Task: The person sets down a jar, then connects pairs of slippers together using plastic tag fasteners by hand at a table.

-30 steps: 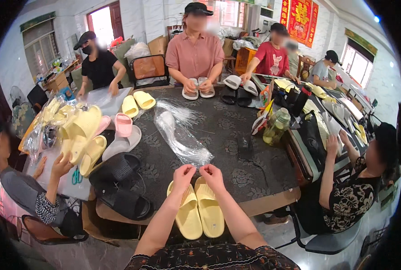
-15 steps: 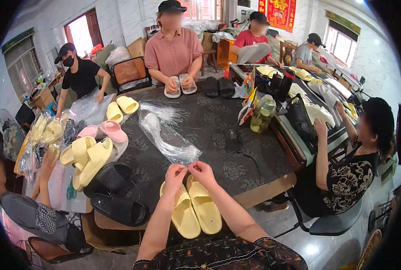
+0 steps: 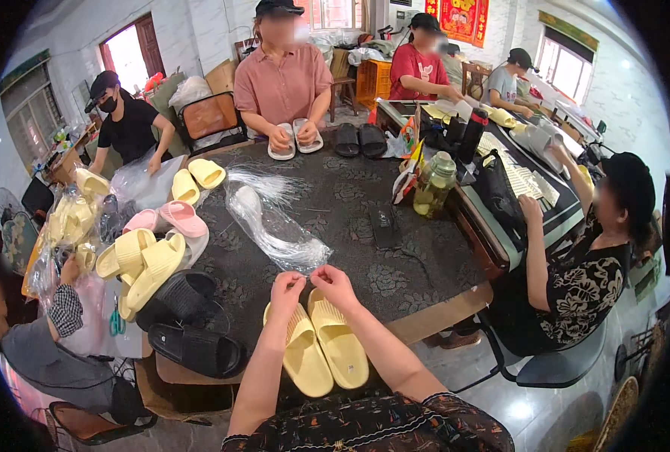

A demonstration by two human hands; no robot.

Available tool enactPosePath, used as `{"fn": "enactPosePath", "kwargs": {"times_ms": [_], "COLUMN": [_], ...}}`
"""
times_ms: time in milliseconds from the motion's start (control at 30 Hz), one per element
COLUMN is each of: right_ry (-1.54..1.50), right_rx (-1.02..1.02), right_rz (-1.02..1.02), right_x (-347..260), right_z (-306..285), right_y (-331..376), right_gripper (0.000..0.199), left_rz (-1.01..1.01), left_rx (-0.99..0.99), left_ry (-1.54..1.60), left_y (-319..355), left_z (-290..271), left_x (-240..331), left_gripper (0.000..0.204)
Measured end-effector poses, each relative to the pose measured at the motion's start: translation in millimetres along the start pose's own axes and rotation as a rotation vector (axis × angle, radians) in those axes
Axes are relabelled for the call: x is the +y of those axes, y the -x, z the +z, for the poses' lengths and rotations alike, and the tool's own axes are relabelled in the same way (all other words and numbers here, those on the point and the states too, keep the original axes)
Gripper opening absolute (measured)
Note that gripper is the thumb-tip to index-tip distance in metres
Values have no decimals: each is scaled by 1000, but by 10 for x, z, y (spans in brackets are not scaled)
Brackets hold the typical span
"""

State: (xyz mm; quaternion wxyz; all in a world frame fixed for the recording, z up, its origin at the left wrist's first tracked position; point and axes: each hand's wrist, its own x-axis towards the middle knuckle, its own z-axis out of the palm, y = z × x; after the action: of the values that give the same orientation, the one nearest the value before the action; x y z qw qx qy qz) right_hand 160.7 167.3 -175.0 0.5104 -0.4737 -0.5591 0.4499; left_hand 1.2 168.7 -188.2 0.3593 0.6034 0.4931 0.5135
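Note:
A pair of pale yellow slippers point(image 3: 348, 357) lies side by side in front of me at the table's near edge, heels toward me. My left hand point(image 3: 287, 289) is closed in a pinch above the toe of the left slipper. Close by, my right hand point(image 3: 334, 287) pinches over the toe of the right one. Whatever sits between my fingertips is too fine to make out. Just beyond my hands, a long bundle of thin clear plastic strands point(image 3: 263, 230) stretches away across the dark patterned tabletop point(image 3: 327, 200).
To the left lie black slippers point(image 3: 198, 351), stacked yellow slippers point(image 3: 153, 271) and pink slippers point(image 3: 183, 217). Green-handled scissors point(image 3: 117, 322) rest beyond them. A glass jar point(image 3: 435, 179) stands right. Several co-workers sit or stand around, one holding grey-white slippers point(image 3: 307, 135).
My hands stay over the slippers, with the fingertips slightly farther apart. The co-worker at the left has drawn a hand in toward the bagged slippers. The whole view has shifted slightly.

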Motion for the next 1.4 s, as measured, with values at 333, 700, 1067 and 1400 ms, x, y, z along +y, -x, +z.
{"fn": "enactPosePath", "kwargs": {"times_ms": [333,700,1067,1400], "right_ry": [79,-9,61,6], "right_rx": [-38,-36,-51,-74], "right_rz": [20,46,20,46], "right_x": [-62,-25,-18,-48], "right_z": [-16,-20,16,-4], "right_y": [32,21,33,35], "right_gripper": [13,13,12,15], "left_rz": [-19,-175,-107,-99], "left_rx": [14,-50,-50,-50], "left_ry": [31,264,154,155], "left_y": [17,30,33,39], "left_z": [43,57,10,33], "left_x": [-12,193,136,133], "left_gripper": [9,9,10,10]}}
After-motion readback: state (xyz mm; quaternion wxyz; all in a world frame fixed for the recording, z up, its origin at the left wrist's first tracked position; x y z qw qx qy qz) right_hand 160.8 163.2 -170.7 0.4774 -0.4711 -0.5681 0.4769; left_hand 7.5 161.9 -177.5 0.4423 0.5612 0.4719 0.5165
